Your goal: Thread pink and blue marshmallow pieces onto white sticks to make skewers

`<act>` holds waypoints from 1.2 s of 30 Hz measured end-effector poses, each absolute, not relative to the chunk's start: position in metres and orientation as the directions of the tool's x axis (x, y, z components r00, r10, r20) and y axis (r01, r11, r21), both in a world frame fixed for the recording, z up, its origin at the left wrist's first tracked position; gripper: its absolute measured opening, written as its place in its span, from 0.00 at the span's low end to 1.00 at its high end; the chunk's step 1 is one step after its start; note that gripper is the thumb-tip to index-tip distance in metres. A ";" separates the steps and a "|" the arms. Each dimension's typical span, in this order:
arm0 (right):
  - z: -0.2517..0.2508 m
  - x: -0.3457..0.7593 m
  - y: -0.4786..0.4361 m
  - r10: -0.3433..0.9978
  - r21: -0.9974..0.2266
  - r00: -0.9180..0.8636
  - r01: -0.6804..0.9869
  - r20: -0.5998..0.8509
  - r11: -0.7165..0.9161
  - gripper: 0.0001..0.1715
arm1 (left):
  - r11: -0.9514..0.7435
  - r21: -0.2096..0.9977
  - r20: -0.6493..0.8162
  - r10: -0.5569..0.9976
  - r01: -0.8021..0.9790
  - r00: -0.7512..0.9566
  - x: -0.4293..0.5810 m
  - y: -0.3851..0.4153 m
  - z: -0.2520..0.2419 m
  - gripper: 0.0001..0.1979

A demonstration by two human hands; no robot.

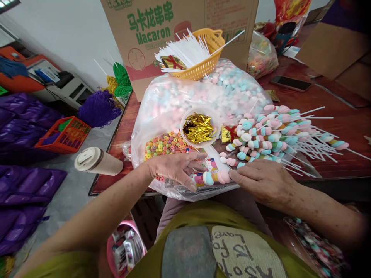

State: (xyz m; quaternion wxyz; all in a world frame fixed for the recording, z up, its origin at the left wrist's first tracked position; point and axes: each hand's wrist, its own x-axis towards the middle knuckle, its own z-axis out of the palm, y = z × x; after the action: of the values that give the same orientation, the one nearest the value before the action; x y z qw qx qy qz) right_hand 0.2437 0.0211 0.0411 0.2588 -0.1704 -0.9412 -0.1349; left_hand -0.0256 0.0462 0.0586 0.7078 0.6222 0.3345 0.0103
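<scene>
My left hand (175, 167) lies on a clear plastic sleeve with a printed end (211, 164), fingers closed around it near the table's front edge. My right hand (262, 180) pinches a marshmallow skewer (216, 177) with pink, yellow and blue pieces, its tip at the sleeve's mouth between both hands. A pile of finished marshmallow skewers (272, 133) lies just behind my right hand, sticks pointing right. A white bowl of gold twist ties (198, 128) sits behind my left hand, beside a bag of coloured ring candies (164, 144).
A big clear bag of pink and blue marshmallows (203, 92) carries a yellow basket of white sticks (199, 54). Behind stands a Macaron cardboard box (150, 27). A paper cup with lid (97, 161) is at the left edge, a phone (291, 83) at far right.
</scene>
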 end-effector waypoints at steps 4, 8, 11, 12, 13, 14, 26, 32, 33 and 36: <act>0.036 0.242 0.020 0.211 0.119 -0.794 0.334 0.570 0.935 0.09 | 0.155 0.779 -0.626 0.265 0.608 0.734 -0.031 0.055 0.058 0.35; 0.038 0.240 0.020 0.191 0.143 -0.814 0.316 0.548 0.938 0.09 | 0.263 0.711 -0.695 0.124 0.651 0.709 -0.026 0.043 0.050 0.21; 0.040 0.240 0.021 0.186 0.177 -0.836 0.317 0.516 0.932 0.10 | 0.357 0.730 -0.671 0.209 0.583 0.711 -0.022 0.032 0.045 0.18; 0.040 0.240 0.022 0.191 0.181 -0.845 0.318 0.500 0.931 0.10 | 0.345 0.734 -0.673 0.258 0.585 0.693 -0.021 0.031 0.045 0.18; 0.040 0.240 0.022 0.198 0.180 -0.853 0.317 0.483 0.931 0.10 | 0.302 0.736 -0.677 0.312 0.606 0.667 -0.019 0.030 0.046 0.18; 0.040 0.239 0.022 0.205 0.173 -0.861 0.316 0.466 0.933 0.10 | 0.232 0.732 -0.676 0.370 0.641 0.638 -0.018 0.030 0.048 0.18; 0.042 0.228 0.028 0.305 0.011 -0.876 0.333 0.373 0.943 0.13 | -0.123 0.695 -0.517 0.600 0.709 0.611 -0.004 0.028 0.056 0.21; 0.034 0.222 0.035 0.340 -0.180 -0.905 0.301 0.257 0.936 0.14 | 0.001 0.708 -0.620 0.481 0.706 0.620 0.002 0.031 0.046 0.23; 0.032 0.221 0.036 0.350 -0.204 -0.906 0.306 0.238 0.930 0.14 | 0.008 0.712 -0.623 0.467 0.702 0.627 0.004 0.032 0.044 0.23; 0.027 0.217 0.036 0.382 -0.248 -0.910 0.338 0.160 0.908 0.14 | -0.036 0.729 -0.599 0.450 0.684 0.662 0.011 0.034 0.042 0.22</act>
State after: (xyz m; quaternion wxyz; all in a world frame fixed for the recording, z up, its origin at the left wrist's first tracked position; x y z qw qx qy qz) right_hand 0.2174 0.0362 0.0275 0.1032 -0.1853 -0.9713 0.1081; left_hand 0.0108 0.0337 0.0422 0.5688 0.7125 0.3979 -0.1029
